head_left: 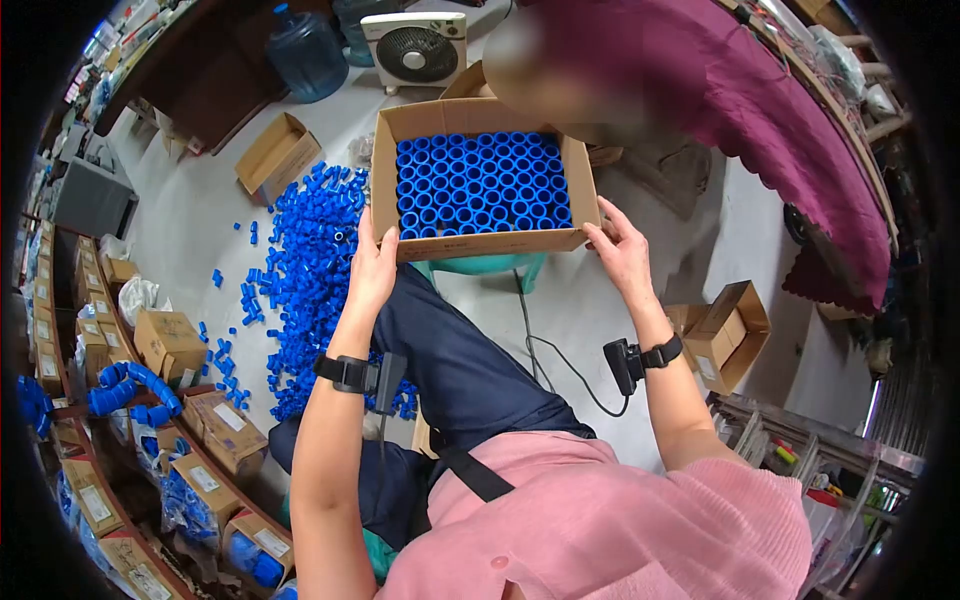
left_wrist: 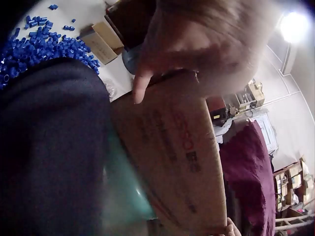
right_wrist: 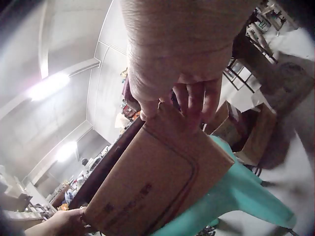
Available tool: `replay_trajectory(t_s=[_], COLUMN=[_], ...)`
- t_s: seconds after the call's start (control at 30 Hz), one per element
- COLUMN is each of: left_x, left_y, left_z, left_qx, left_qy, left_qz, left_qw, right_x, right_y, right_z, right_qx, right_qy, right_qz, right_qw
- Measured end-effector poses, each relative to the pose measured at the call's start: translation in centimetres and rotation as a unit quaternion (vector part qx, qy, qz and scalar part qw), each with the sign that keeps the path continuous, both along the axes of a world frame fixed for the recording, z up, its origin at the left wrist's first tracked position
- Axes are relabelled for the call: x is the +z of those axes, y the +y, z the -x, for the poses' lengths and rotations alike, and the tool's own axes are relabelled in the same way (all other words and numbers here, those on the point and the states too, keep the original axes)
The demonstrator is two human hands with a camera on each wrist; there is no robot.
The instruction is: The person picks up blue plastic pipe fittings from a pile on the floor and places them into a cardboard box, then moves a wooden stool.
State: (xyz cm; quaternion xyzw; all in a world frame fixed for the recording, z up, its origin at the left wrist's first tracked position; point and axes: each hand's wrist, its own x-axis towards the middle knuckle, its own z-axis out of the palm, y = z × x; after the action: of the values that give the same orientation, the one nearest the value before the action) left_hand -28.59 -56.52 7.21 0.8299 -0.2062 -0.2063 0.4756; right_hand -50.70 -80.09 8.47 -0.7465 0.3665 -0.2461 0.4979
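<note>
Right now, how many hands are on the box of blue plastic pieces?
2. The left hand grips the cardboard box at its near left corner; the right hand grips its near right corner. Its far edge is partly hidden.

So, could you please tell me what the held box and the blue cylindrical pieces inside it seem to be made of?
The box: cardboard by the look of it, matte brown, with folded flaps and printed lettering on its side. The blue cylindrical pieces: probably moulded plastic, given the uniform saturated colour, slight sheen and identical hollow, open-topped shapes.
</note>
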Motion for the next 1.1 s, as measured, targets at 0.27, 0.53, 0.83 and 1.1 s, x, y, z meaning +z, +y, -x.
replay_trajectory(t_s=[0.27,0.53,0.83,1.1], left_x=[-0.9,-1.6,0.0,-0.1], left_y=[0.2,0.3,0.1,0.1], left_z=[-0.5,-0.3,0.4,0.4], left_qx=[-0.050,-0.044,-0.050,-0.045], left_qy=[-0.048,-0.057,-0.060,-0.051], left_qz=[0.034,0.059,0.084,0.083], left_qw=[0.997,0.996,0.993,0.994], right_x=[1.0,10.9,5.0,0.8], right_y=[-0.1,-4.3,-5.2,-4.3], right_z=[0.1,-8.3,-21.3,-24.5], right_qx=[0.011,0.234,0.382,0.394], right_qy=[0.067,0.137,0.296,0.338], right_qz=[0.040,0.492,0.485,0.545], right_qw=[0.997,0.827,0.729,0.659])
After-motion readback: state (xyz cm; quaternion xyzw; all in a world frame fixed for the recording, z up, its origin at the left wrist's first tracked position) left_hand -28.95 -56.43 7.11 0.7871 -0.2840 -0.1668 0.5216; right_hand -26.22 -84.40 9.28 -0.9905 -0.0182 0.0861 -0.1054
